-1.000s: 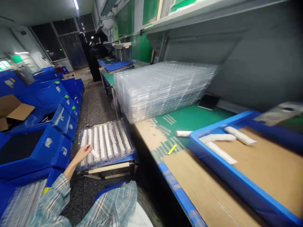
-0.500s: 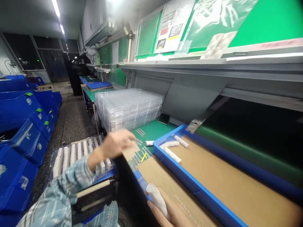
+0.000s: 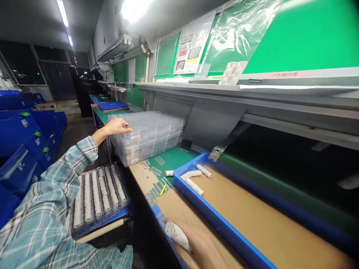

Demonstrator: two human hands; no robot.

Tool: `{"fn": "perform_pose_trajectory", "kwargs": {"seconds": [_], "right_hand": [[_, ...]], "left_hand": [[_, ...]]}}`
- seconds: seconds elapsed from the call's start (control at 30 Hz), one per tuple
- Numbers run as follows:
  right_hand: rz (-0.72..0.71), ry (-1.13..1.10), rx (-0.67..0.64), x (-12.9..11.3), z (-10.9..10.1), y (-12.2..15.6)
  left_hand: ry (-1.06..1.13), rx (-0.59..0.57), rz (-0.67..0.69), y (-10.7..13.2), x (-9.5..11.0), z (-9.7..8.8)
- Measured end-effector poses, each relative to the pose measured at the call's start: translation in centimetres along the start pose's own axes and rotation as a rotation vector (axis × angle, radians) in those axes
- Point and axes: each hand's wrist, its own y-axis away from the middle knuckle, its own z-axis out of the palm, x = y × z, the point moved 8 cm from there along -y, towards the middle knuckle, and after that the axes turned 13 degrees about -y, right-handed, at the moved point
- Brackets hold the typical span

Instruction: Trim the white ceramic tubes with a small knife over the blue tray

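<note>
My left hand (image 3: 114, 127) reaches out to the near top corner of a tall stack of clear plastic trays (image 3: 147, 136) on the green bench. Its fingers are pinched, with a small red thing at the tips. My right hand (image 3: 200, 248) is at the bottom edge, over a cardboard sheet (image 3: 179, 209), closed round a white cylinder (image 3: 176, 234). Three more white cylinders (image 3: 193, 178) lie at the far end of a blue tray (image 3: 213, 216), one just outside it.
A clear tray filled with white cylinders (image 3: 98, 194) sits on a low stand left of the bench. Blue bins (image 3: 19, 142) line the aisle on the left. A yellow marker (image 3: 163, 189) lies on the bench. A dark phone (image 3: 185, 145) leans behind the stack. A shelf overhangs.
My left hand rose from the filled tray on the low stand to the clear tray stack. My right hand came into view holding a white cylinder. The view swung right and up.
</note>
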Motion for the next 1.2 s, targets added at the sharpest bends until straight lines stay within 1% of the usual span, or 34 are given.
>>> {"fn": "perform_pose_trajectory", "kwargs": {"seconds": [0.07, 0.1, 0.17, 0.2, 0.27, 0.33, 0.37, 0.4, 0.47, 0.53, 0.6, 0.67, 0.7, 0.77, 0.87, 0.93, 1.0, 1.03, 1.1, 1.17, 1.2], "right_hand": [[-0.063, 0.106, 0.011, -0.4, 0.0, -2.2], [-0.112, 0.167, 0.008, -0.6, 0.4, -3.9], [-0.25, 0.288, 0.006, -1.0, 1.7, -8.3], [-0.331, 0.345, 0.028, -1.1, 2.3, -10.9], [-0.474, 0.443, 0.171, -1.1, 3.2, -16.2], [-0.499, 0.478, 0.248, 0.1, 4.2, -21.3], [-0.503, 0.492, 0.283, 0.7, 4.7, -23.5], [-0.506, 0.505, 0.31, 1.4, 5.3, -25.2], [-0.523, 0.532, 0.359, 2.5, 6.1, -27.7], [-0.549, 0.558, 0.392, 3.5, 6.7, -28.8], [-0.573, 0.58, 0.411, 4.2, 7.1, -29.3], [-0.585, 0.597, 0.422, 4.8, 7.3, -29.4], [-0.585, 0.605, 0.428, 5.1, 7.4, -29.4], [-0.569, 0.622, 0.439, 5.4, 7.4, -29.3], [-0.524, 0.662, 0.444, 5.3, 7.3, -28.9], [-0.492, 0.688, 0.436, 4.8, 7.2, -28.7], [-0.466, 0.695, 0.417, 4.2, 7.0, -28.6], [-0.457, 0.687, 0.404, 3.8, 6.9, -28.6], [-0.45, 0.643, 0.37, 3.1, 6.3, -28.4], [-0.456, 0.569, 0.334, 2.4, 5.0, -28.0], [-0.458, 0.526, 0.32, 2.2, 4.1, -27.6]], "left_hand": [[-0.004, -0.009, 0.009, -0.2, -0.2, 0.4], [-0.008, -0.009, 0.012, -0.2, -0.2, 0.7], [-0.018, -0.004, 0.017, -0.2, -0.2, 1.3], [-0.022, -0.001, 0.019, -0.3, -0.2, 1.5], [-0.023, 0.004, 0.025, -0.4, -0.2, 2.0], [-0.014, 0.01, 0.03, -0.7, -0.3, 2.2], [-0.006, 0.016, 0.033, -0.8, -0.3, 2.3], [0.003, 0.024, 0.037, -0.8, -0.3, 2.3], [0.022, 0.047, 0.044, -0.9, -0.3, 2.4], [0.037, 0.075, 0.045, -0.9, -0.2, 2.2], [0.044, 0.107, 0.035, -0.9, -0.1, 1.8], [0.044, 0.143, 0.02, -1.2, -0.2, 0.7], [0.042, 0.164, 0.012, -1.5, -0.3, -0.1], [0.036, 0.215, -0.004, -2.4, -0.4, -2.2], [0.029, 0.319, -0.04, -4.8, -0.8, -6.4], [0.024, 0.417, -0.095, -6.2, -1.3, -9.5], [0.004, 0.543, -0.179, -6.6, -2.4, -12.7], [-0.014, 0.599, -0.209, -6.3, -3.0, -14.2], [-0.071, 0.684, -0.264, -4.6, -4.8, -16.7], [-0.143, 0.734, -0.289, -1.5, -7.0, -18.1], [-0.177, 0.755, -0.277, 0.6, -8.1, -18.4]]}}
